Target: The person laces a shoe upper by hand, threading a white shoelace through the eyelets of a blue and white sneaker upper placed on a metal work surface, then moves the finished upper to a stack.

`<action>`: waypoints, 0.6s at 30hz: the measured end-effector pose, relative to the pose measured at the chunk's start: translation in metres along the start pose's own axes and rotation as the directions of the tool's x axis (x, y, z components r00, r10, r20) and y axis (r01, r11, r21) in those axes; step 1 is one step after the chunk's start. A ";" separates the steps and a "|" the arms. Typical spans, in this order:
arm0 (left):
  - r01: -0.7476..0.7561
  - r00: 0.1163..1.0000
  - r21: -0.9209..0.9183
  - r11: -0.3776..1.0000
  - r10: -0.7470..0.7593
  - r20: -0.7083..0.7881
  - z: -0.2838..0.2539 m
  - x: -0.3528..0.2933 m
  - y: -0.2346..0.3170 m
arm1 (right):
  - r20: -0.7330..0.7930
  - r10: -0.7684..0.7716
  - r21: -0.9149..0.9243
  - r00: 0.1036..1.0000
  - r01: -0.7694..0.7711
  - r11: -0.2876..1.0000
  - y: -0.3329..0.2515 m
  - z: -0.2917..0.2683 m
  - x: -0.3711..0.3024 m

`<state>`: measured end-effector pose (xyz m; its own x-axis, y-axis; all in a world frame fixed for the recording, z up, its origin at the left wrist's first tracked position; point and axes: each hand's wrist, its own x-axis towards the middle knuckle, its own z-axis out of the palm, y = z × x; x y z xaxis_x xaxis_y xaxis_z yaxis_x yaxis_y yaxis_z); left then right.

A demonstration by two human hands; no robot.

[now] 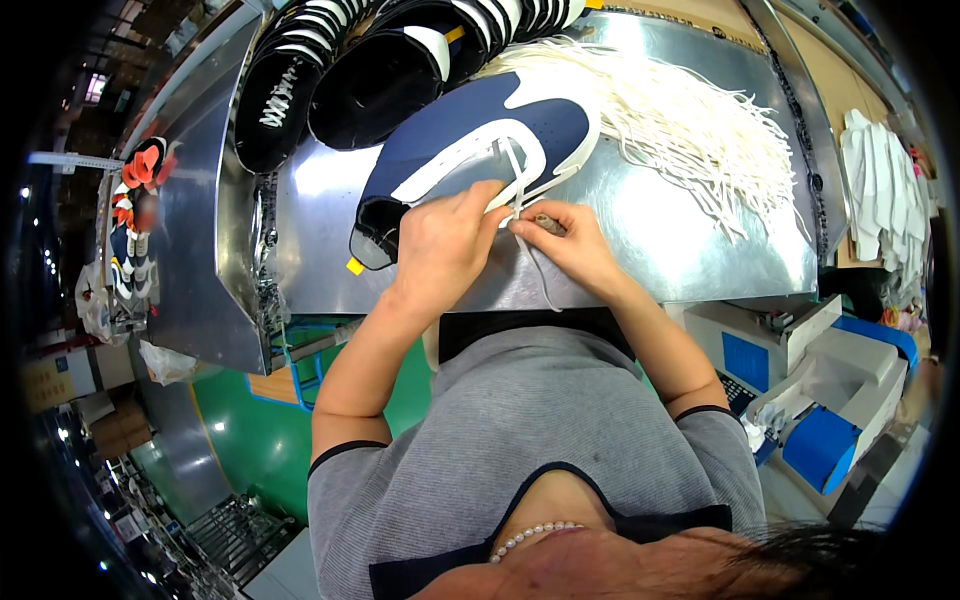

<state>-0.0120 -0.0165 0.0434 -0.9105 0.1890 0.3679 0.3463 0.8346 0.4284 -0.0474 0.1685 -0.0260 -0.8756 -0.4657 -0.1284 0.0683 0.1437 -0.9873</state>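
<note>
A navy and white shoe upper [430, 130] lies on the metal table in front of me, its dark heel end toward the left. My left hand [445, 240] is closed at the near white eyelet edge, thumb and forefinger pinching there. A white shoelace [537, 268] runs through the eyelets, its loose end hanging toward the table's near edge. My right hand [578, 248] pinches the lace close to the left fingertips. Between its fingers also sits a short brownish handle [548, 224]; the working end of that tool is hidden.
Nested dark uppers [370, 90] stand at the back left. A heap of white laces [690, 125] spreads over the back right of the metal table [650, 260]. A white and blue machine [830, 390] stands at the right, and shoes [135, 240] sit on a rack at the far left.
</note>
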 end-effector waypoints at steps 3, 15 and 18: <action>0.008 1.000 0.056 0.998 -0.006 -0.025 -0.010 0.006 -0.001 | 0.050 -0.061 0.118 0.997 0.055 0.991 0.009 0.004 -0.008; 0.109 0.955 -0.265 0.958 -0.175 -0.240 -0.090 0.045 -0.010 | 0.392 0.171 -0.517 0.904 0.063 0.854 0.014 -0.075 -0.115; 0.170 0.982 -0.247 0.954 -0.186 -0.043 -0.085 0.040 -0.015 | 0.357 0.196 -0.590 0.913 0.057 0.806 0.028 -0.097 -0.150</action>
<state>-0.0343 -0.0650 0.1218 -0.9486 0.0078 0.3164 0.2310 0.7007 0.6751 0.0398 0.3273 -0.0249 -0.6151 -0.7090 -0.3448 -0.2772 0.6039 -0.7473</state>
